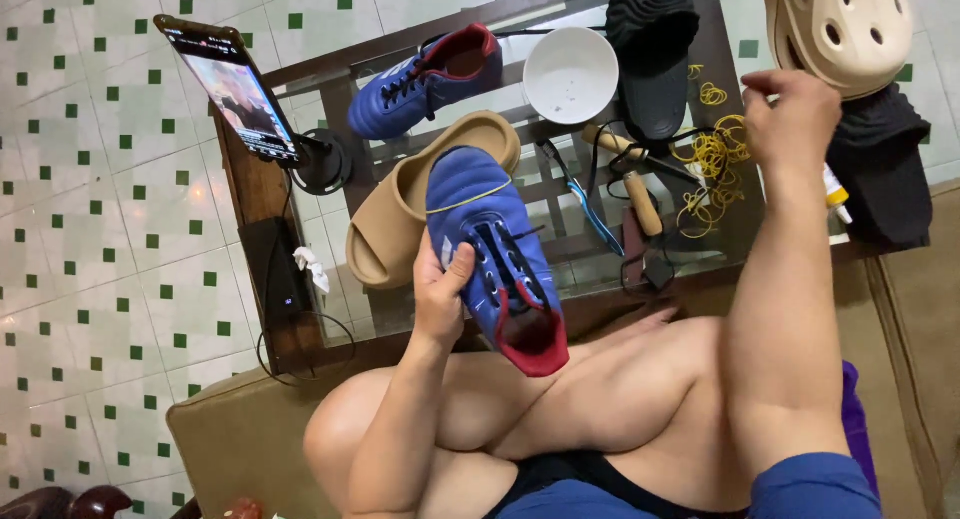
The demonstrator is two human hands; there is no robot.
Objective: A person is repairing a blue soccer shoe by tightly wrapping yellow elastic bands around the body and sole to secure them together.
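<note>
You've got the blue shoe in your left hand, fingers wrapped round its side near the laces, thumb on top, toe pointing away from you and the red-lined opening toward your lap, so the upper faces you and the yellow line round the toe is easy to see. Your right hand is up high over the far side of the bench, fingers pinched together; looks like it could be pulling something thin, but I can't tell what, if anything, is in there

The matching blue shoe lies on its side on the bench, well apart from the one you hold. The tan slide sits right behind your shoe. The white bowl looks near empty, just a few dark specks inside. Beside it is a black slide, a pile of yellow rubber bands, and wooden-handled tools. A cream clog sits top right, and the phone is propped on a stand, tilted toward you
</note>
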